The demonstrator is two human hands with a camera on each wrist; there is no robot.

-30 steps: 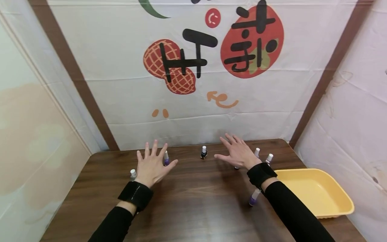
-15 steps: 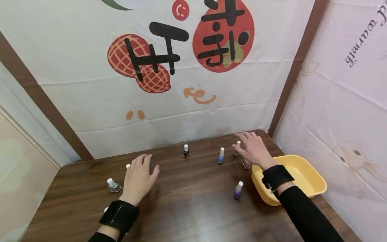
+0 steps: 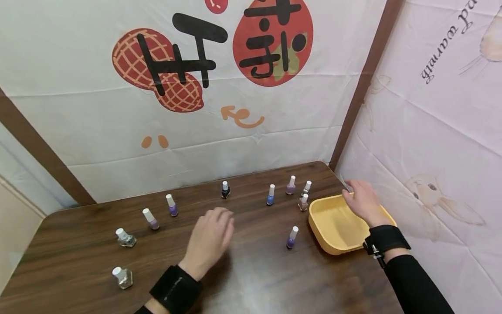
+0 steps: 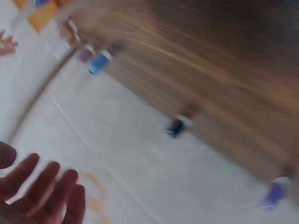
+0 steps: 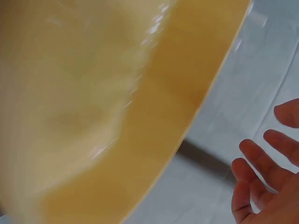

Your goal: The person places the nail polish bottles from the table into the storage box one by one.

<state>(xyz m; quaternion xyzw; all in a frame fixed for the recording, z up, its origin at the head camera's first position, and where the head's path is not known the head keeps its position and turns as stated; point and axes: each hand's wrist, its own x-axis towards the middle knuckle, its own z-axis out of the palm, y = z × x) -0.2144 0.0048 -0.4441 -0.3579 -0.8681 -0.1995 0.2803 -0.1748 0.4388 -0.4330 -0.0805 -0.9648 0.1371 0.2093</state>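
In the head view my right hand (image 3: pixel 364 203) is over the far right rim of a yellow plastic basin (image 3: pixel 327 242). The right wrist view shows its fingers (image 5: pixel 261 161) loosely bent and apart from the rim. Above the middle of the table hovers my left hand (image 3: pixel 209 240), fingers relaxed and holding nothing. Nearest to the basin stand a purple nail polish bottle (image 3: pixel 292 238) and a pinkish one (image 3: pixel 303 203). Behind them are a blue bottle (image 3: pixel 270 195), a lilac bottle (image 3: pixel 290 185) and another white-capped bottle (image 3: pixel 306 188). A black bottle (image 3: pixel 225 190) stands at the back.
On the left of the brown wooden table (image 3: pixel 255 279) are a purple bottle (image 3: pixel 171 206), a pale lilac bottle (image 3: pixel 151 219) and two clear-grey bottles, one farther back (image 3: pixel 126 238) and one nearer (image 3: pixel 123 279). Printed cloth (image 3: pixel 98 126) hangs behind and at the sides.
My right hand has moved right, from above the bottles to the basin's far rim. My left hand has shifted right, uncovering the left bottles. The head view has turned right.
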